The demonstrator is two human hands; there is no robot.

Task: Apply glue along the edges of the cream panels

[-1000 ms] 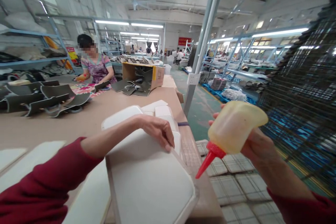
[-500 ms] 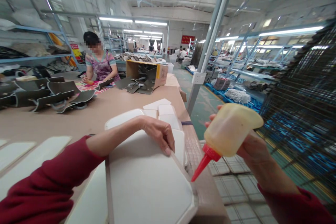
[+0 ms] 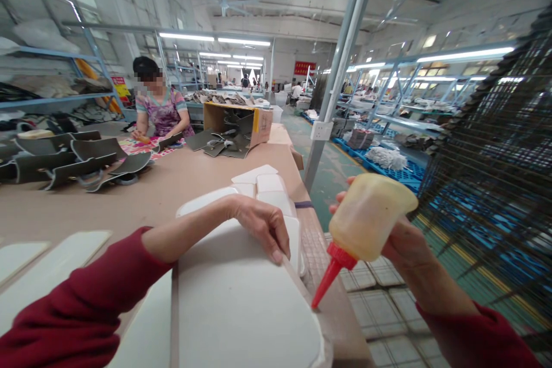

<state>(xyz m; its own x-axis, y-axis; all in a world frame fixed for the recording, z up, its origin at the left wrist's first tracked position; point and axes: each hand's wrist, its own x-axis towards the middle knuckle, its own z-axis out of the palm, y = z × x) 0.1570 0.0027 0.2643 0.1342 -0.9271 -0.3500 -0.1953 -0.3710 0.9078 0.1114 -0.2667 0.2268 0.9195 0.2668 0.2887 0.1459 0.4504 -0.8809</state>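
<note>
My left hand (image 3: 263, 224) rests on a white flat panel (image 3: 241, 305) lying on the brown worktable (image 3: 142, 195), fingers curled down against the panel's far right edge. My right hand (image 3: 399, 241) grips a yellowish squeeze bottle (image 3: 366, 215), tilted down to the left. Its red nozzle (image 3: 328, 279) has its tip right at the panel's right edge. More white pieces (image 3: 263, 181) lie just beyond my left hand.
White strips (image 3: 47, 267) lie at the left. Dark curved pieces (image 3: 81, 158) and an open cardboard box (image 3: 237, 126) sit farther back, where another person (image 3: 159, 106) works. A metal post (image 3: 340, 63) stands right of the table, and a dark wire rack (image 3: 495, 155) fills the right side.
The bottle has come down and to the left, bringing the red nozzle tip to the panel's right edge. My left hand has stayed on the panel.
</note>
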